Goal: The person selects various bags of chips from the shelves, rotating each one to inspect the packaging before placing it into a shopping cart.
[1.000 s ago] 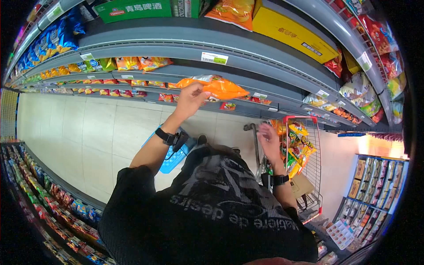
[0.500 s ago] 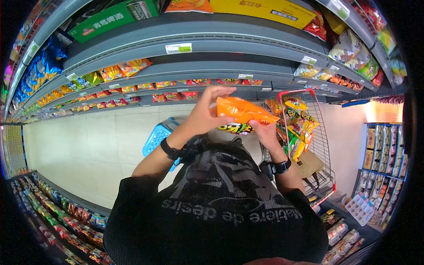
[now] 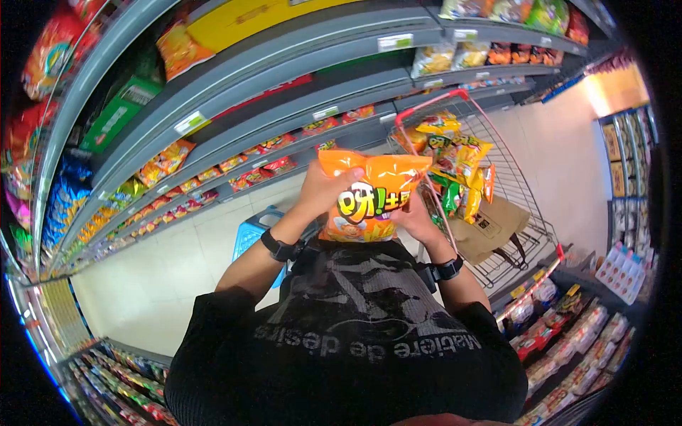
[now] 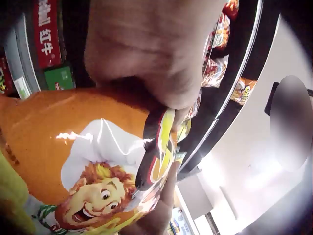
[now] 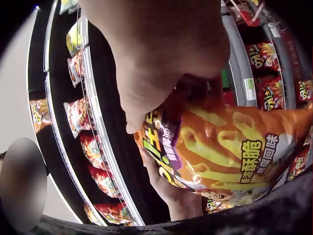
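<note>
An orange bag of potato snacks (image 3: 366, 202) is held upright before the chest, its lettered front showing in the head view. My left hand (image 3: 321, 193) grips its left side, thumb over the front near the top. On the opposite side my right hand (image 3: 420, 221) grips the lower edge. The left wrist view shows a cartoon chef on the bag (image 4: 44, 122), below the left hand (image 4: 146, 54). Pictured potato sticks appear on the bag (image 5: 220, 152) in the right wrist view, under the right hand (image 5: 171, 58). Fingers behind the bag are partly hidden.
A wire shopping cart with a red handle (image 3: 430, 99) stands at the right, holding several yellow snack bags (image 3: 465, 160) and a brown bag (image 3: 490, 231). Shelves (image 3: 284, 67) of snacks run ahead and left. A blue plastic stool (image 3: 250, 238) stands on the floor at left.
The left hand brought the bag from the shelf side to the chest, and the right hand came from beside the cart to grip it. The bag's front turned into view; the head view swung right.
</note>
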Available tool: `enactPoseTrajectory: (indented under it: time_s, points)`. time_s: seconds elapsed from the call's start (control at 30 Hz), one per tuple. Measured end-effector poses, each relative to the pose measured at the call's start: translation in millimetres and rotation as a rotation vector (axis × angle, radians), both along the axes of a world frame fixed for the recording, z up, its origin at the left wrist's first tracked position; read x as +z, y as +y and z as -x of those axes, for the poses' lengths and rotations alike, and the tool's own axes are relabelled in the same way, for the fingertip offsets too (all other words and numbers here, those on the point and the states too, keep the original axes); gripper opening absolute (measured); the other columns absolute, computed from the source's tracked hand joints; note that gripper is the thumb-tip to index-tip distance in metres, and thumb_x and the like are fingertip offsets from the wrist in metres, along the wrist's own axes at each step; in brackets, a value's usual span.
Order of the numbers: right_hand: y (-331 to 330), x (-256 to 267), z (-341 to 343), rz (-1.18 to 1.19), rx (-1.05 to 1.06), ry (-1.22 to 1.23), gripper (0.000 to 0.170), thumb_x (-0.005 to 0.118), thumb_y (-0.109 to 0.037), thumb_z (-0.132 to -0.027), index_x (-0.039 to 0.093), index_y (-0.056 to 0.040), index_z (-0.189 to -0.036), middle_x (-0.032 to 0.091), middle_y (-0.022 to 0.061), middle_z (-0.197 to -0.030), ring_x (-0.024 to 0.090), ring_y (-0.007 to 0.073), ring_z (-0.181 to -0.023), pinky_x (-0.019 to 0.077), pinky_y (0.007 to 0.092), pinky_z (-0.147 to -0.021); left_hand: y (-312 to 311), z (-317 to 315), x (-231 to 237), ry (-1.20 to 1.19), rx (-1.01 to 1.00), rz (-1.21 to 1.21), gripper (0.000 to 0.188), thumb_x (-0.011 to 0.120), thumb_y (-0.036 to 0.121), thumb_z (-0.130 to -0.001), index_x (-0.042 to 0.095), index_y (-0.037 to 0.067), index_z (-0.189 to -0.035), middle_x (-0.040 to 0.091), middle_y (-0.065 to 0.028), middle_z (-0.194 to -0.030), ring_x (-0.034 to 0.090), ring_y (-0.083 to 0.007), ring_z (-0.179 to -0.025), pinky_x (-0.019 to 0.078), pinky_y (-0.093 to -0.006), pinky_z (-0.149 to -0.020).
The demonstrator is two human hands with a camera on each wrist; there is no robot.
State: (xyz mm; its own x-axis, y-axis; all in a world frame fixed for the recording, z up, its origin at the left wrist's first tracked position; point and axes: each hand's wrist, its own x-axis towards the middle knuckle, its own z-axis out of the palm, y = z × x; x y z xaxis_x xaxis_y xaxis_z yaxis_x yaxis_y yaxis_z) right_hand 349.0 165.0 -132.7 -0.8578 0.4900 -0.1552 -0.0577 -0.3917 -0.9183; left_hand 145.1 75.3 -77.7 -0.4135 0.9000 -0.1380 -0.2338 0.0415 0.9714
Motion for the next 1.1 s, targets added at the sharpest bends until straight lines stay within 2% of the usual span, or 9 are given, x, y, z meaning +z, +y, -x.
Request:
enactPoseTrajectory:
  time_s: [0.1, 0.23, 0.27, 0.37, 0.4, 0.63, 0.87, 0.97, 1.1]
  points:
    - [15, 0, -30, 0.009, -0.01, 0.043, 0.079, 0.076, -0.017, -0.079, 0.029, -0.0017, -0.14, 0.047, 0.0074, -0.134, 0.046, 0.0166, -0.124, 0.037, 0.0345, -0.105, 31, -25, -13, -0.027, 0.061, 0.087, 0.026, 0.07, 0.016, -0.086, 0.065, -0.002, -0.104, 0.069, -0.0067, -0.094, 0.065, -0.0132, -0.082, 0.0529, -0.0271, -0.075]
    - [37, 0, -60, 0.093, -0.236, -0.092, 0.055, 0.07, -0.014, -0.085, 0.043, -0.0002, -0.13, 0.057, 0.0073, -0.121, 0.056, 0.0162, -0.11, 0.046, 0.0326, -0.095, 65, -62, -29, -0.21, -0.019, 0.02, 0.04, 0.062, 0.015, -0.092, 0.049, -0.001, -0.126, 0.061, -0.0105, -0.116, 0.061, -0.0144, -0.101, 0.0498, -0.0276, -0.086]
    - [41, -17, -66, 0.062, -0.318, -0.026, 0.042, 0.065, -0.015, -0.09, 0.047, 0.0004, -0.125, 0.06, 0.0074, -0.114, 0.06, 0.0152, -0.102, 0.05, 0.0312, -0.088, 69, -69, -42, -0.098, -0.11, 0.006, 0.049, 0.059, 0.016, -0.093, 0.039, 0.0, -0.134, 0.054, -0.0111, -0.126, 0.056, -0.0156, -0.111, 0.0468, -0.0284, -0.092]
    - [54, -27, -82, 0.314, -0.425, -0.041, 0.038, 0.062, -0.014, -0.092, 0.047, -0.0001, -0.124, 0.06, 0.0081, -0.114, 0.06, 0.0153, -0.101, 0.0508, 0.0318, -0.087, 74, -94, -55, -0.052, -0.309, 0.153, 0.056, 0.06, 0.023, -0.093, 0.034, 0.004, -0.139, 0.053, -0.0072, -0.128, 0.053, -0.0141, -0.112, 0.0465, -0.0297, -0.092]
    - [57, -30, -87, 0.298, -0.431, -0.051, 0.035, 0.059, -0.016, -0.094, 0.048, -0.0005, -0.124, 0.06, 0.0082, -0.114, 0.06, 0.0158, -0.101, 0.0511, 0.0325, -0.087, 74, -104, -44, -0.042, -0.327, 0.154, 0.055, 0.062, 0.024, -0.092, 0.037, 0.004, -0.137, 0.055, -0.0071, -0.125, 0.056, -0.0133, -0.108, 0.0471, -0.0286, -0.09]
    - [70, -32, -103, 0.495, -0.263, 0.041, 0.045, 0.057, -0.023, -0.095, 0.039, -0.0025, -0.131, 0.055, 0.0101, -0.123, 0.058, 0.0179, -0.108, 0.0501, 0.0339, -0.091, 92, -119, -62, -0.28, -0.25, 0.213, 0.051, 0.061, 0.025, -0.093, 0.041, 0.004, -0.135, 0.059, -0.0075, -0.121, 0.059, -0.0144, -0.105, 0.0502, -0.0298, -0.088]
    - [74, -37, -104, 0.493, -0.301, -0.037, 0.042, 0.058, -0.022, -0.094, 0.045, -0.0005, -0.127, 0.06, 0.0105, -0.118, 0.063, 0.0198, -0.101, 0.0525, 0.0345, -0.088, 96, -123, -58, -0.359, -0.264, 0.296, 0.059, 0.061, 0.026, -0.093, 0.034, 0.004, -0.141, 0.051, -0.0096, -0.131, 0.057, -0.0165, -0.112, 0.0496, -0.0312, -0.092]
    - [74, -33, -108, 0.514, -0.326, -0.027, 0.039, 0.058, -0.022, -0.095, 0.047, -0.0002, -0.126, 0.061, 0.0109, -0.117, 0.064, 0.0201, -0.101, 0.0527, 0.0347, -0.088, 92, -126, -60, -0.273, -0.31, 0.264, 0.055, 0.061, 0.027, -0.093, 0.039, 0.0, -0.134, 0.056, -0.0097, -0.124, 0.056, -0.0153, -0.11, 0.048, -0.03, -0.092]
    - [75, -33, -112, 0.611, -0.3, -0.016, 0.04, 0.056, -0.023, -0.095, 0.046, 0.0003, -0.126, 0.06, 0.0126, -0.119, 0.063, 0.0214, -0.102, 0.0531, 0.0357, -0.088, 90, -128, -58, -0.276, -0.293, 0.248, 0.056, 0.062, 0.026, -0.092, 0.038, -0.001, -0.136, 0.055, -0.01, -0.127, 0.055, -0.0161, -0.113, 0.047, -0.0307, -0.094]
